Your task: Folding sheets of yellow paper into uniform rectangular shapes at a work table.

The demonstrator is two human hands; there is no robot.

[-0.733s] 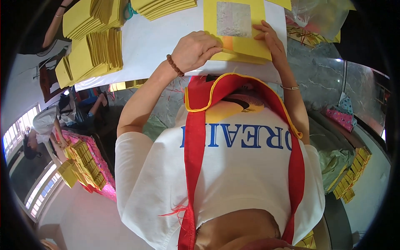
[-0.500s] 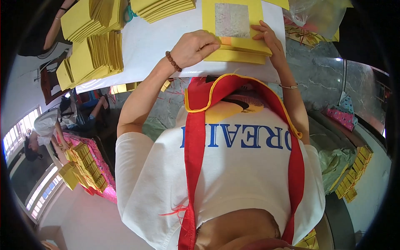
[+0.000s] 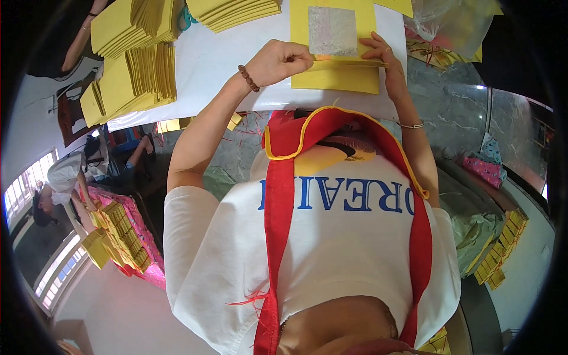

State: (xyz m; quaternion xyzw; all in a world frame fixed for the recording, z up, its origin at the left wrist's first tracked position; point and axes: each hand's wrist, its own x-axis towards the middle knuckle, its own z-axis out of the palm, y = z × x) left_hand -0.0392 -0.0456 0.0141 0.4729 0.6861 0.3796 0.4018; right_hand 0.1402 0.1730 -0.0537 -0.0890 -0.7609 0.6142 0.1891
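Yellow stacks (image 3: 130, 77) sit far left on the white table (image 3: 207, 53). The left hand (image 3: 283, 60) is curled, pinching the left edge of the yellow sheet (image 3: 334, 35). The right hand (image 3: 386, 59) lies flat, fingers together, on its right edge.

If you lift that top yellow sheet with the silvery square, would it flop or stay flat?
The yellow sheet would probably flop: it looks paper-thin, and its near edge already curls up off the stack between the left hand and right hand. Likely very light, easily creased.

matt yellow paper sheets (image 3: 335, 76), seemingly silvery foil square (image 3: 332, 31)
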